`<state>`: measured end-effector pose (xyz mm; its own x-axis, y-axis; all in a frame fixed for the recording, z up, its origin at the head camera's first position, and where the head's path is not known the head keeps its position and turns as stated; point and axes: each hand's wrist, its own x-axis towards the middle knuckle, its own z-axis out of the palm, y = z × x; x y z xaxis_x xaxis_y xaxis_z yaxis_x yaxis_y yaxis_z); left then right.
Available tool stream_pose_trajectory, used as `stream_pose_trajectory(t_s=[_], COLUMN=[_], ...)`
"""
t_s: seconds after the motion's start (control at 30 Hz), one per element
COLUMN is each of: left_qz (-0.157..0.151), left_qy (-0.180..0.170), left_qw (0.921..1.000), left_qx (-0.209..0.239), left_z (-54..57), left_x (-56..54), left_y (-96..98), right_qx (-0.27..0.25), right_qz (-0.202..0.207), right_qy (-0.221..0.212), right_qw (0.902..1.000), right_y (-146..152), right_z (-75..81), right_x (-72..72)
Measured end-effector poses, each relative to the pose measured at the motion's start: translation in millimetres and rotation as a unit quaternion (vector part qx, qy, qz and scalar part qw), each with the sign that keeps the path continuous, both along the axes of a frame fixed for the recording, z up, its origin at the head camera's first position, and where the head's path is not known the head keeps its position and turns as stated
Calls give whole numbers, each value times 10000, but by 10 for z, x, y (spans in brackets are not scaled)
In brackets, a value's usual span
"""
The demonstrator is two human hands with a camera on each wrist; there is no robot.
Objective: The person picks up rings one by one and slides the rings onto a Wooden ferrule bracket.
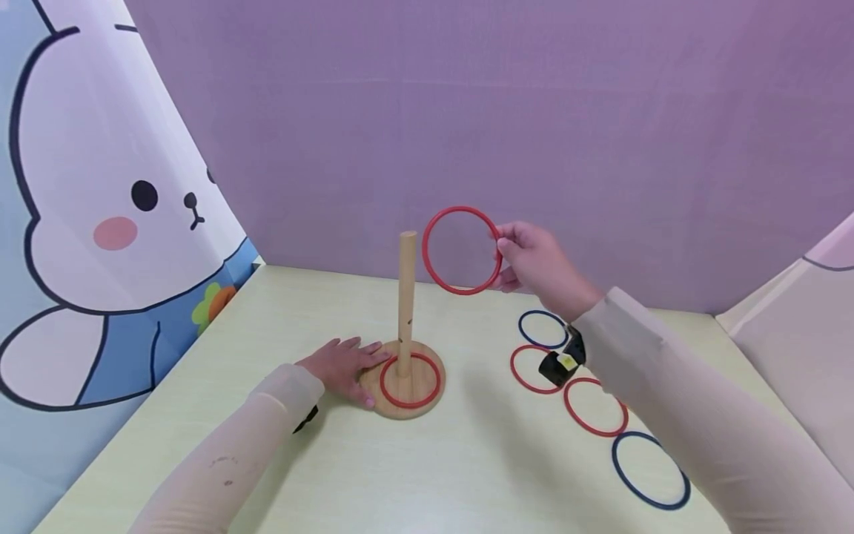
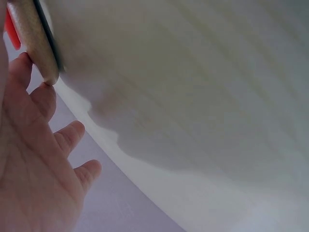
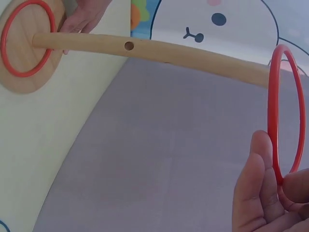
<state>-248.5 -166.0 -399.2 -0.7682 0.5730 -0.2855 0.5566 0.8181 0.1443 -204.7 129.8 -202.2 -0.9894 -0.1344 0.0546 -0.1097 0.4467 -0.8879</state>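
A wooden peg (image 1: 406,304) stands upright on a round wooden base (image 1: 427,404) on the table. Around its foot a red ring (image 1: 408,405) lies flat on the base. My left hand (image 1: 343,368) rests with spread fingers against the base's left edge; the left wrist view shows fingertips touching the rim of the base (image 2: 41,43). Up by the peg's top, on its right, my right hand (image 1: 537,263) pinches a second red ring (image 1: 445,283) at its right side. That ring is held upright, beside the peg and not around it, as the right wrist view shows the held ring (image 3: 273,101) near the peg's end.
On the right of the table lie a small blue ring (image 1: 534,314), two red rings, one partly behind the wrist camera (image 1: 557,368) and one nearer (image 1: 626,423), and a larger dark blue ring (image 1: 617,467). A purple cloth (image 1: 400,133) hangs behind the table.
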Motion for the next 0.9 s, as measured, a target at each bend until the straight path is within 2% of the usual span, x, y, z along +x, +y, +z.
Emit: stream_pose_trajectory(t_s=[0.3,0.53,0.73,0.9], left_qz=[224,211,247,308], left_qy=[-170,-200,-158,-215], left_qw=[9996,9996,9996,9993], left_qx=[-66,-18,17,90], left_z=[30,68,37,22], left_x=[-7,-2,-30,-42], left_y=[35,34,29,34], right_qx=[-250,-382,-725,-719], right_qz=[0,30,40,105], right_qy=[-121,-201,-372,-504], right_qw=[9996,9991,9967,9961], right_y=[-102,-204,-298,-351], right_z=[-7,-10,-20,-68], right_x=[-5,-69,-115,-140])
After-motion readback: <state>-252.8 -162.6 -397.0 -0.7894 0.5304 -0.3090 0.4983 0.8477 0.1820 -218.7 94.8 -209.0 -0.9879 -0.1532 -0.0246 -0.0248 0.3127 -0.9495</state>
